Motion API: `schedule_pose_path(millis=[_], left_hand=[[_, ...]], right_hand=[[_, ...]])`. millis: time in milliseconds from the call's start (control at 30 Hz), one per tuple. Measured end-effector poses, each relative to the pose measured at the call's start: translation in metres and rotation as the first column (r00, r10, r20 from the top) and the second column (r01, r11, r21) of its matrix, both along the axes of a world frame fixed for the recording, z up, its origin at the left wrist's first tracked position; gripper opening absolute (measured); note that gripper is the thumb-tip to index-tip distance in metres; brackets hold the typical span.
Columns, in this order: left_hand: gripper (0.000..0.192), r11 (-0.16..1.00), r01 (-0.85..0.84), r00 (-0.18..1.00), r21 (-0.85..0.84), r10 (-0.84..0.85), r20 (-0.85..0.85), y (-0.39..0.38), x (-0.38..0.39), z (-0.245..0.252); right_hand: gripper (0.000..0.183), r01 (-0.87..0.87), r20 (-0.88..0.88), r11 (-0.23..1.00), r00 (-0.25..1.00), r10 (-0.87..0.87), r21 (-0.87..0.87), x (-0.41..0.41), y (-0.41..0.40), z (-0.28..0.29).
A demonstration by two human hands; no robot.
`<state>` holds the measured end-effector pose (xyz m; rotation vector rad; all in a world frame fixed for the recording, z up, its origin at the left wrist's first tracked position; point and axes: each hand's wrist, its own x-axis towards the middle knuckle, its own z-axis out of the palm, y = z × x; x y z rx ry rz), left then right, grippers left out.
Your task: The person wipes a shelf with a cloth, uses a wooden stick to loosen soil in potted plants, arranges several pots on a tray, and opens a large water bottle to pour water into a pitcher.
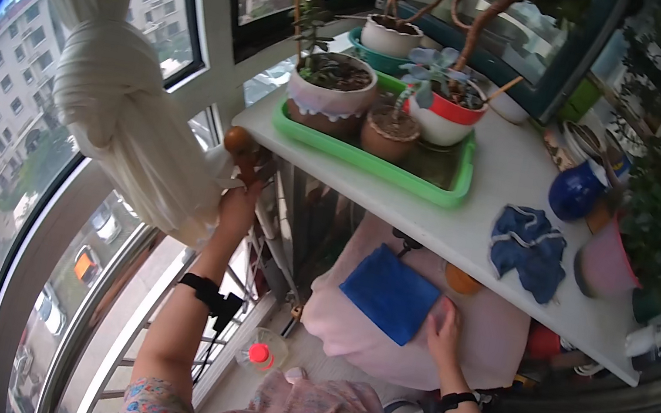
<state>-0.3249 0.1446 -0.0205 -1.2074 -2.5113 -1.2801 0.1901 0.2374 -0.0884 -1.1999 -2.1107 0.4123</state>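
Note:
My left hand (240, 200) is raised beside the near left corner of the white shelf, just under a round orange-brown knob (239, 142) and next to the knotted white curtain (116, 102). Its fingers are partly hidden, and whether they grip anything cannot be made out. A folded blue cloth (389, 293) lies flat on a pink cover (340, 341) below the shelf. At the cloth's right edge rests my right hand (444, 326), fingers slightly spread. On the shelf to the right lies a crumpled blue cloth with white cords (528, 251).
The white shelf (482, 213) bears a green tray (370, 167) with potted plants, a blue round pot (577, 189) and a pink pot (609, 262). A clear bottle with a red cap (261, 355) stands on the floor. Windows run along the left.

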Motion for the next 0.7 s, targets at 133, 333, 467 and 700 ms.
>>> schedule_pose_path(millis=[133, 333, 467, 700], left_hand=[[0.049, 0.988, 0.066, 0.997, -0.142, -0.069, -0.015, -0.034, -0.022, -0.026], [0.028, 0.811, 0.477, 0.846, -0.339, -0.319, 0.427, -0.061, 0.064, 0.074], [0.021, 0.902, 0.404, 0.891, 0.153, -0.426, 0.156, -0.062, 0.076, 0.11], [0.026, 0.91, 0.17, 0.983, 0.378, -0.128, -0.132, -0.004, 0.046, 0.155]], right_hand=[[0.026, -0.336, -0.128, 0.936, 0.929, 0.348, 0.105, -0.067, -0.031, 0.095], [0.04, -0.075, 0.005, 0.799, 0.996, 0.09, 0.596, -0.055, -0.007, 0.266], [0.07, 0.068, 0.145, 0.99, 0.986, -0.086, 0.12, -0.014, 0.064, 0.27], [0.066, 0.091, 0.422, 0.996, 0.902, -0.092, 0.023, -0.017, 0.066, 0.264]])
